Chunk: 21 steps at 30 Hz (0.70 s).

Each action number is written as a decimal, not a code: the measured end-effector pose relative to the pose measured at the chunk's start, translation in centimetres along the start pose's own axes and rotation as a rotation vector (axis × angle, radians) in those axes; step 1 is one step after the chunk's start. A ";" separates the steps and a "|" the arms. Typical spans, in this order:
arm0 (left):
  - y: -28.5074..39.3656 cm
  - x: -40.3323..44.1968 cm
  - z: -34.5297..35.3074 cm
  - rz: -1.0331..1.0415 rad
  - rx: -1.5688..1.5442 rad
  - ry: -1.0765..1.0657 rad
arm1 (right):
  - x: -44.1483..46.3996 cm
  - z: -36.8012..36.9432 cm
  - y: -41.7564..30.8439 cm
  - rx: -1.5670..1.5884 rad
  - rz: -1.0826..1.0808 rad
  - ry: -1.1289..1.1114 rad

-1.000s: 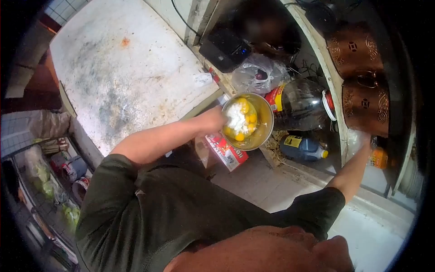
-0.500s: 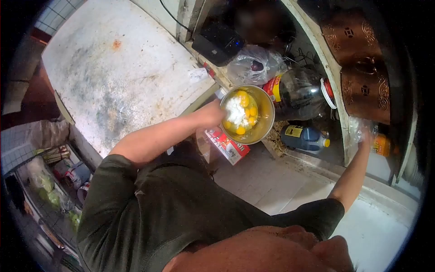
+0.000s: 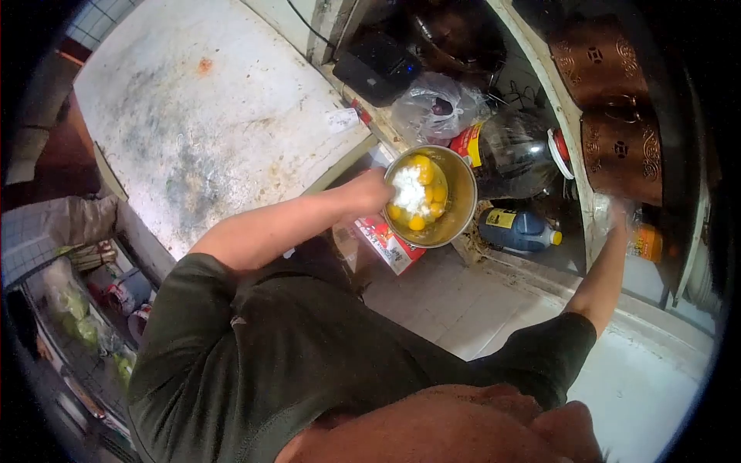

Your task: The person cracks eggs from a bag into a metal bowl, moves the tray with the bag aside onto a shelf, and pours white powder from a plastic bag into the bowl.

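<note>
My left hand (image 3: 370, 193) is closed on the left rim of a metal bowl (image 3: 461, 202). Several egg yolks (image 3: 434, 193) and a heap of white powder (image 3: 409, 190) lie in the bowl. Far to the right, my right hand (image 3: 620, 214) is at a clear plastic bag (image 3: 601, 216) beside an orange-labelled container (image 3: 647, 242); its fingers are blurred, and its grip cannot be made out. Below the bowl is a red and white box (image 3: 388, 245), partly covered by it.
A stained white tabletop (image 3: 208, 116) spans the upper left. Right of the bowl are a big red-lidded jar (image 3: 515, 154) and a dark bottle with a yellow cap (image 3: 519, 230). A knotted plastic bag (image 3: 436, 108) and a black device (image 3: 378, 68) sit above. Copper-coloured panels (image 3: 621, 154) stand at right.
The bowl in my left hand has shifted slightly right. My right hand has moved up a little beside the plastic bag since the first frame.
</note>
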State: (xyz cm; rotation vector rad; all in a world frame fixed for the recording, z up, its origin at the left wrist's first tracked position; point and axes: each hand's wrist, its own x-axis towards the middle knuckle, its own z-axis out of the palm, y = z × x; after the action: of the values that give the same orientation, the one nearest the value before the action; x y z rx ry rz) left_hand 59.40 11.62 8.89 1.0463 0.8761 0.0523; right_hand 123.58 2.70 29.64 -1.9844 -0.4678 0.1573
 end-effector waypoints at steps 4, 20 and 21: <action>-1.1 1.1 -0.2 0.051 0.029 0.016 | 0.5 0.0 0.1 0.014 0.001 -0.011; -1.1 1.4 0.0 0.039 -0.025 0.016 | 3.0 -0.5 1.0 0.058 0.040 -0.054; 0.0 0.4 0.0 0.010 0.021 0.016 | 3.3 -0.6 1.0 0.065 0.043 -0.058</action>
State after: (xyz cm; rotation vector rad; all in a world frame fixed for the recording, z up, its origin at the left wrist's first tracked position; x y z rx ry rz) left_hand 59.66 11.83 8.66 1.0713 0.8874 0.0605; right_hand 127.00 3.12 29.30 -1.9308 -0.4517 0.2548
